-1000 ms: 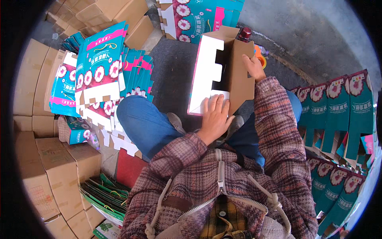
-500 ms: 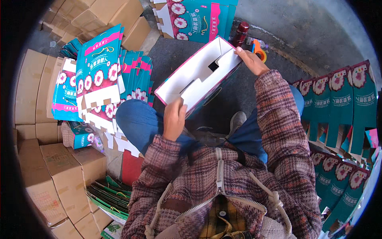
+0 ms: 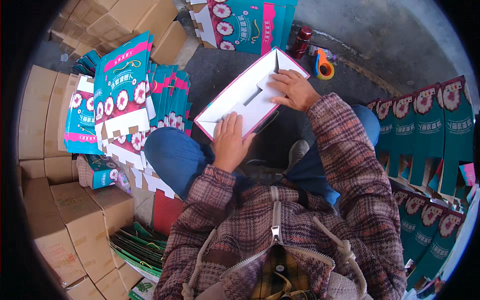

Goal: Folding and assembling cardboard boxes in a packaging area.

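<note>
White-lined carton (image 3: 239, 93), open side up, angled toward 1–2 o'clock, at 12 o'clock just beyond the knees (image 3: 170, 150). Can't tell if its base touches floor. Left hand (image 3: 231, 145) flat at the near end, fingers together, thumb apart; right hand (image 3: 297, 91) loosely spread over the far end. Neither pinches; likely one per end to brace the inner flaps (image 3: 261, 108) evenly. Tape roll (image 3: 319, 67) at 2, presumably for right-hand reach. Dark red bottle (image 3: 302, 42) behind it. Flattened teal cartons (image 3: 122, 82) lean at 9, probably for easy grabbing. Dark floor (image 3: 202, 75), grey concrete (image 3: 400, 45) past 2, standing teal boxes (image 3: 425, 127) at 3–4, brown boxes (image 3: 75, 212) at 8.
</note>
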A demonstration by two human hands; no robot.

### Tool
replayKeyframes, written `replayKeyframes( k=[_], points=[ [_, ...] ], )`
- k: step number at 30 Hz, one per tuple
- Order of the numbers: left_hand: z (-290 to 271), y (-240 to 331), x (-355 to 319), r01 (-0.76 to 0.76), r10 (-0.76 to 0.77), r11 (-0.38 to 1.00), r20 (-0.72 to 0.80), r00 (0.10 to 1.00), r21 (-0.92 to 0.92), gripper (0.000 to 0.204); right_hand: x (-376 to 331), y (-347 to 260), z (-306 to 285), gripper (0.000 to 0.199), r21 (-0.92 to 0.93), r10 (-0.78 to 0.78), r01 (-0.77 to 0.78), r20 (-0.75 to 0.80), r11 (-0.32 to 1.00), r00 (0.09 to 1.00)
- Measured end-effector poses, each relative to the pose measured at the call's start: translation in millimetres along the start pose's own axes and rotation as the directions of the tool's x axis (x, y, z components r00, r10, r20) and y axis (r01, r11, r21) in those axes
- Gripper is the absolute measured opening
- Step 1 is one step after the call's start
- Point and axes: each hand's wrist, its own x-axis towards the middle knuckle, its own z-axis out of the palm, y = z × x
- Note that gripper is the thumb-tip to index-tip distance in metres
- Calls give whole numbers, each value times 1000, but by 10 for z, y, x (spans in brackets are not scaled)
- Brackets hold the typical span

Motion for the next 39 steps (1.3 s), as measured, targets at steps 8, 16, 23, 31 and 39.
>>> replayKeyframes(
  k=[8,16,23,31,39],
  points=[
    [26,-32,-8,-32,32,999,5,999,-42,50,0,49,142,26,-52,-19,14,-81,999,997],
    [-60,16,-65,-4,2,995,-23,1000,-98,49,8,-29,69,26,16,-7,9,-105,1000,994],
    [-83,-549,-133,314,-543,819,-476,692,-480,41,12,314,19,36,123,421,-419,-499,900,758],
    [522,-1195,-142,198,-498,-594,550,670,-780,56,-213,1026,270,77,615,760,-786,538,-59,364],
    [423,-1248,-227,358,-299,-654,662,687,-667,44,-82,383,-126,54,695,580,-662,673,-281,460]
  ],
)
